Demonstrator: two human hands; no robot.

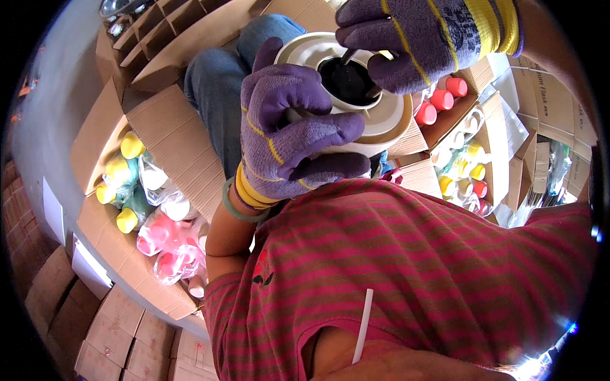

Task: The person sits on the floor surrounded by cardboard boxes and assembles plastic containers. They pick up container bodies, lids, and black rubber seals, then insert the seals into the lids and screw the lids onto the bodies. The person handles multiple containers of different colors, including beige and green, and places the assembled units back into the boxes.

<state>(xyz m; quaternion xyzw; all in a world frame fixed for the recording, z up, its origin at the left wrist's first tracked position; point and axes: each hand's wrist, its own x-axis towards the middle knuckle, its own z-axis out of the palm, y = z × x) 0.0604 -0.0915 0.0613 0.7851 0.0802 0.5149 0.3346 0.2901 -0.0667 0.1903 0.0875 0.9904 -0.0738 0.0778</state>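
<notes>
A round cream plastic vessel (pixel 387 127) with a stepped rim and a dark centre opening (pixel 346 81) is held over my lap. My left hand (pixel 286 127), in a purple glove with yellow lines and cuff, is closed around its near left side. From the upper right comes my right hand (pixel 413 44), in a matching glove. Its bent fingers are at the opening's edge, closed on a thin dark piece (pixel 348 56) that dips into the opening. Most of that piece is hidden by the fingers, so its kind cannot be made out.
On the left an open carton (pixel 95 238) holds bagged flasks with yellow (pixel 132 146) and pink tops. More cartons at right hold flasks with red caps (pixel 441 100) and yellow ones. A divided cardboard box (pixel 152 32) stands at top left; closed boxes (pixel 114 324) are stacked lower left.
</notes>
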